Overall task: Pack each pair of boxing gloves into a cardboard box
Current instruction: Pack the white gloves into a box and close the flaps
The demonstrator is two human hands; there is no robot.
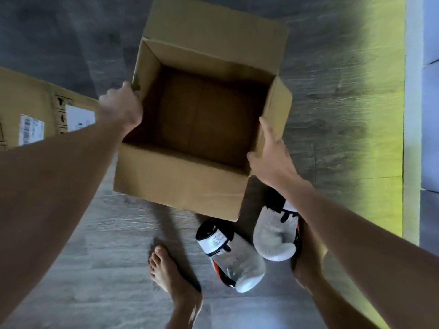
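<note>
An open, empty cardboard box [180, 186] is held above the grey floor, its flaps standing outward. My left hand [120, 105] grips the box's left wall near the far corner. My right hand [270, 160] grips the near right corner, fingers along the right flap. Below the box, two white boxing gloves lie on the floor: one [234, 260] with its black cuff pointing toward the box, the other [275, 236] to its right, partly hidden by my right forearm. Red and black trim shows beneath them.
A second cardboard box [31, 103] with white labels lies at the left. My bare feet [171, 276] stand on the wood-look floor beside the gloves. A yellow-lit strip [384, 115] and a pale wall run along the right.
</note>
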